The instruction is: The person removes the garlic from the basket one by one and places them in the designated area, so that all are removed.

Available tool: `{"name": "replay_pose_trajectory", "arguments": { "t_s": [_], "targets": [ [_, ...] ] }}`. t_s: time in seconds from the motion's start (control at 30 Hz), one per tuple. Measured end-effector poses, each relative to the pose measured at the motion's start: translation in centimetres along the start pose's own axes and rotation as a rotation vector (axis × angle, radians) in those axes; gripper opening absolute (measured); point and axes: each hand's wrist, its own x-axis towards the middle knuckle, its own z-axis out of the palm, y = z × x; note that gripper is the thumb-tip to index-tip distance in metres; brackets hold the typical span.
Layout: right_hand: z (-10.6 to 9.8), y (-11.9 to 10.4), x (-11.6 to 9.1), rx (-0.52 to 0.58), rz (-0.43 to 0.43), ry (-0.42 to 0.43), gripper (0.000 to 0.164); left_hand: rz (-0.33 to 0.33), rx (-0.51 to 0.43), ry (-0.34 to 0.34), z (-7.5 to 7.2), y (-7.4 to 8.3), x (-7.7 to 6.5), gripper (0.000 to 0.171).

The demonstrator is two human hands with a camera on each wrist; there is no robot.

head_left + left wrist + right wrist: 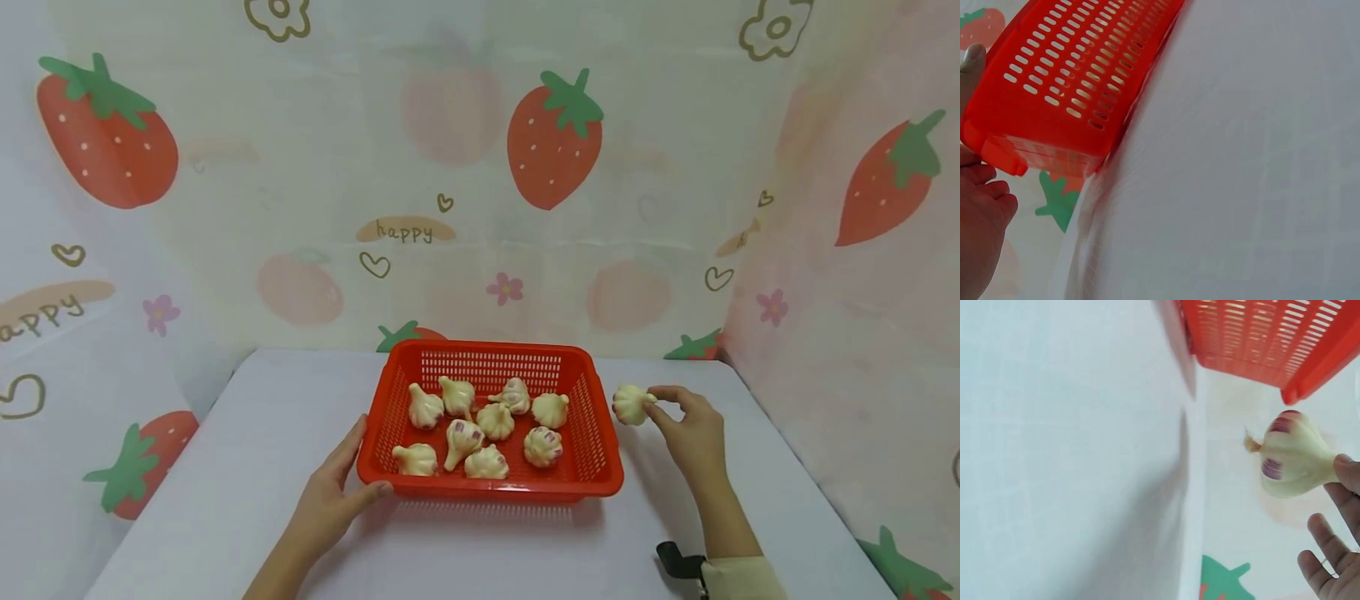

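A red plastic basket (491, 489) with slotted walls stands on the table, and several garlic bulbs (496, 422) lie spread over its floor. At its near left corner my left hand (327, 493) holds the rim, the thumb on the front edge and the fingers along the left side. Right of the basket, my right hand (692, 433) pinches one garlic bulb (630, 405) by its stem between thumb and fingers. In the right wrist view this garlic bulb (1294, 456) shows purple patches and a root tuft, held apart from the basket wall (1254, 337).
A white cloth covers the table (300, 400). Behind it hangs a curtain (480, 250) printed with strawberries, and similar curtains rise at both sides. A black device (678, 561) is at my right wrist.
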Motion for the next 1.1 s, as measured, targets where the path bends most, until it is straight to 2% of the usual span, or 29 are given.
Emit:
{"name": "replay_pose_trajectory", "arguments": {
  "t_s": [0.23,0.63,1.1],
  "targets": [
    [0.7,1.4,-0.2,-0.015,0.022,-0.093,0.025,0.003,0.006,0.002,-0.1,-0.1,-0.2,0.102],
    [1.1,2.7,-0.4,-0.014,0.089,-0.128,0.025,-0.022,0.032,-0.005,0.0,0.0,-0.1,0.103],
    [1.2,3.4,-0.4,-0.024,0.151,-0.139,0.029,-0.009,0.031,0.006,0.1,-0.1,-0.1,0.101]
  ]
}}
